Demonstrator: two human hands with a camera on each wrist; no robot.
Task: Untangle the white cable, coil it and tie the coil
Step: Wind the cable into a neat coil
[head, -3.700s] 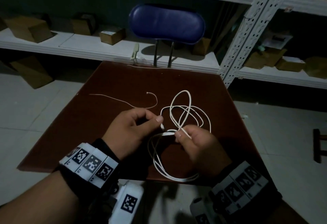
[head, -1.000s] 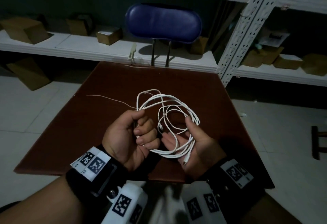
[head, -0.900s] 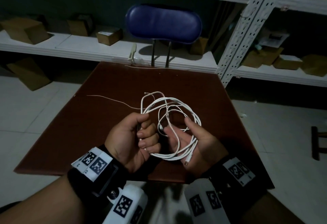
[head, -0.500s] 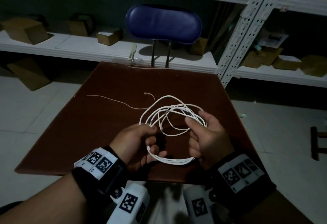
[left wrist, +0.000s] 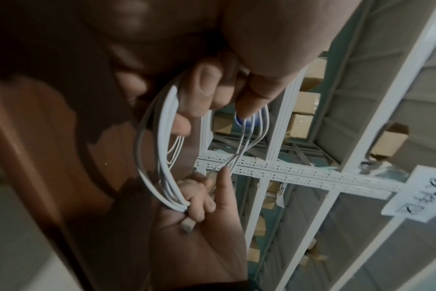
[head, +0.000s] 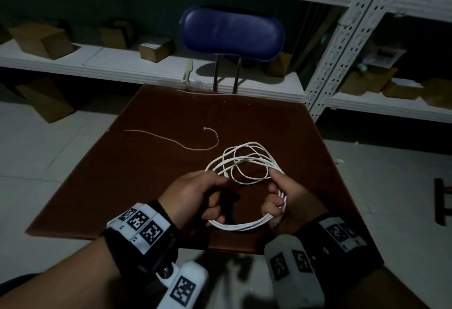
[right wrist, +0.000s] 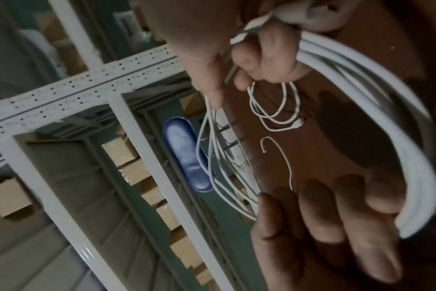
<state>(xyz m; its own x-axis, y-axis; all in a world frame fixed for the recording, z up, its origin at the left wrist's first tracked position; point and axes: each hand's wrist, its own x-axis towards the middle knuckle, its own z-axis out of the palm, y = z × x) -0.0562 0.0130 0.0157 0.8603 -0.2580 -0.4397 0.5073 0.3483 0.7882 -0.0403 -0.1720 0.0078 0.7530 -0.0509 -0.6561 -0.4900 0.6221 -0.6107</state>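
Observation:
The white cable (head: 241,227) hangs as a loose coil of several loops above the brown table (head: 146,174). My left hand (head: 195,194) pinches the coil's left side between thumb and fingers; the cable (left wrist: 162,177) runs down from that hand (left wrist: 224,102) in the left wrist view. My right hand (head: 291,196) has its fingers curled round the bundled strands on the right side. A white connector (left wrist: 187,226) sticks out below its palm. In the right wrist view the cable (right wrist: 398,137) arcs from the right hand (right wrist: 261,59) to my left hand (right wrist: 336,226).
A thin pale string (head: 171,139) lies loose on the table beyond the hands. A blue chair back (head: 231,32) stands behind the table's far edge. White metal shelving (head: 342,40) with cardboard boxes fills the background. Tiled floor surrounds the table.
The coil has gone from upright to lying flatter and wider between the hands. My right hand has turned over and its fingers have curled round the right side of the loops.

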